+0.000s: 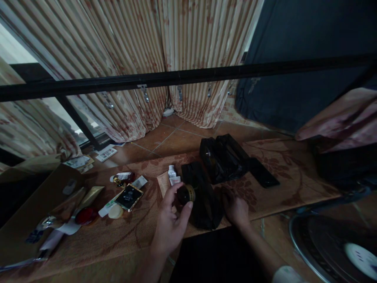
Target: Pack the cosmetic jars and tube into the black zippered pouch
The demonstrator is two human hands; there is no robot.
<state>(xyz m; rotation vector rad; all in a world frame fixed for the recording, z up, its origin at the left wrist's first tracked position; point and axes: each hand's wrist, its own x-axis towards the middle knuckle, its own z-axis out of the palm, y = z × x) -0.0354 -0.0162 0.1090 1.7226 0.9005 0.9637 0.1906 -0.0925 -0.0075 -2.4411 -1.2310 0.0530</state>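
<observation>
A small round jar (186, 194), dark and glossy with a gold-toned band, is pinched between thumb and fingers of the left hand (170, 226), at the left side of the near black bag (206, 200). The right hand (238, 208) curls at that bag's right side, its grip too dark to tell. The surface (132, 239) ends just near of the bag, with bare cloth left of the jar and at far right.
</observation>
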